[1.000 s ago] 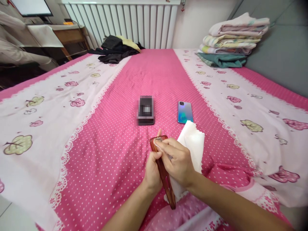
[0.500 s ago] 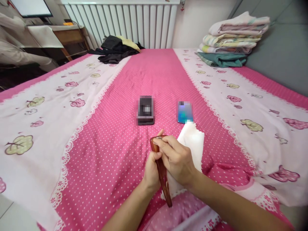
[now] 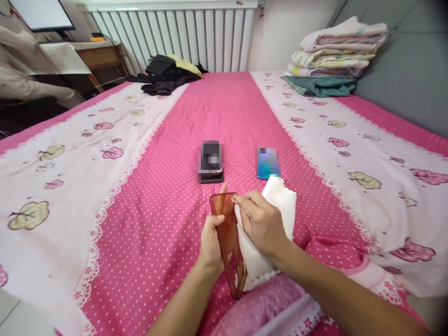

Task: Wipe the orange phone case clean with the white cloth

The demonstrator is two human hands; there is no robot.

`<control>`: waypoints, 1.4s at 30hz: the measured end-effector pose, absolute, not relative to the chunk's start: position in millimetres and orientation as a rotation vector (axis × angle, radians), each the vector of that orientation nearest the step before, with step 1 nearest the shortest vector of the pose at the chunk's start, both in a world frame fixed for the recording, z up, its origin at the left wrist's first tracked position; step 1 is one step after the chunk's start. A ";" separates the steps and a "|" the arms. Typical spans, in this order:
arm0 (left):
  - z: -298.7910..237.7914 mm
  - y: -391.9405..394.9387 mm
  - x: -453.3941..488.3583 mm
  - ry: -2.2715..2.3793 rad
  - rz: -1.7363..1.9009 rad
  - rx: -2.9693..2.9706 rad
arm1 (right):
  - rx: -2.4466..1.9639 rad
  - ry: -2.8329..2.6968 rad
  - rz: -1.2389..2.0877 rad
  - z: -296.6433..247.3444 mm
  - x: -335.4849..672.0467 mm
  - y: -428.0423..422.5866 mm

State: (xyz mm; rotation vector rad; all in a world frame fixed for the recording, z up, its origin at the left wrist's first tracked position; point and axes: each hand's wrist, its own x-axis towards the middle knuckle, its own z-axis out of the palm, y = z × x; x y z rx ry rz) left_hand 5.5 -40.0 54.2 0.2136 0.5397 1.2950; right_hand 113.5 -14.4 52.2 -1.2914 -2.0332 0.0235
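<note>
The amber case [image 3: 229, 226] has turned broadside, left hand [image 3: 210, 242] clasping its edge.

My remote view, far side
Crumpled black-and-yellow fabric heap [image 3: 163, 77] at eleven o'clock; folded, multicoloured fabric stack [image 3: 332, 60] at one.

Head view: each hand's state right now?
Left hand: closed, holding the translucent amber phone case.
Right hand: closed, pinching the white cloth.

Bright, even light leaves soft shadows; the screen [image 3: 40, 14] glows white. Coarse pixels blur the phone [image 3: 268, 164]. Edges stretch, right corners darken.
</note>
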 end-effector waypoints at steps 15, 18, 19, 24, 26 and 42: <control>60.6 -28.2 -22.1 0.462 1.102 0.176 | -1.611 -1.733 -0.236 77.5 161.2 18.9; 61.6 -26.7 -27.0 0.451 1.124 0.219 | -1.725 -1.593 -0.341 85.5 181.4 30.0; 62.4 -26.3 -28.5 0.445 1.123 0.224 | -1.758 -1.537 -0.365 87.2 187.6 33.9; 62.1 -25.7 -30.6 0.368 0.991 0.188 | -1.728 -1.500 -0.039 82.8 193.0 42.0; 59.0 -26.2 -29.9 0.318 0.927 0.180 | -1.634 -1.613 0.300 77.5 182.1 37.7; 46.7 -29.7 -33.3 0.344 0.763 0.313 | -1.267 -1.457 1.607 70.9 143.1 7.8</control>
